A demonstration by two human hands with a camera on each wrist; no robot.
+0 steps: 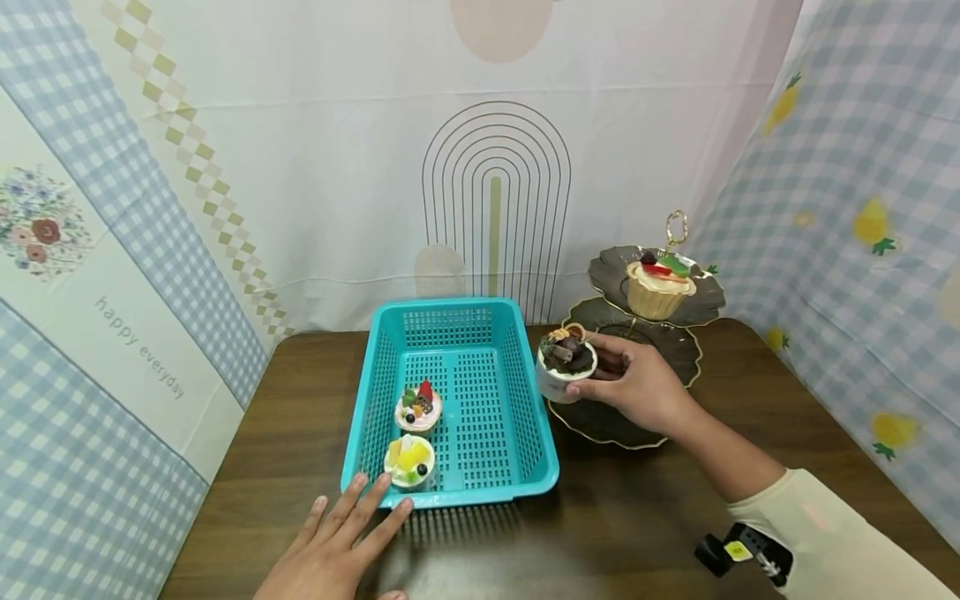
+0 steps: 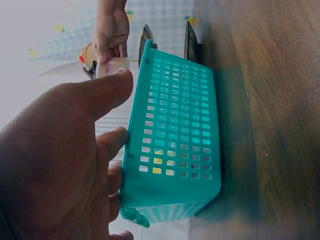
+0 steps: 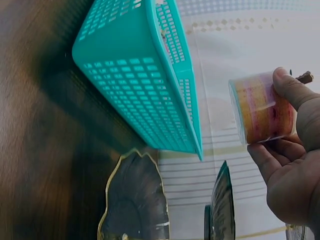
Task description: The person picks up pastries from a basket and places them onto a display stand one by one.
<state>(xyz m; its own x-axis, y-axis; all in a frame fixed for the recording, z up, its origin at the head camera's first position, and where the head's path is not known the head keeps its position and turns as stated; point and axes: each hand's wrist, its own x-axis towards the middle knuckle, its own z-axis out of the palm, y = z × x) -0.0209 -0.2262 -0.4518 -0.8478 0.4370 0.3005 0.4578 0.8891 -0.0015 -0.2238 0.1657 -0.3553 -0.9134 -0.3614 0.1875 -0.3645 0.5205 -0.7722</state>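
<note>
Brown-topped cake cup (image 1: pixel 567 367) is gripped by the right hand (image 1: pixel 633 383) just right of the teal basket (image 1: pixel 472 497), decorated end upward, axis near vertical; the basket's near rim is touched by the outstretched left hand (image 1: pixel 337 533).

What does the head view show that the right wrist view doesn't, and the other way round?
Head only: the left hand at the basket's near rim, the right sleeve, and the "happy everyday" lettering.
Right wrist only: pink and tan layers in the dessert cup's side, plus the basket's outer wall facing the stand.
Both: right hand gripping that cup, basket, stand plates.
</note>
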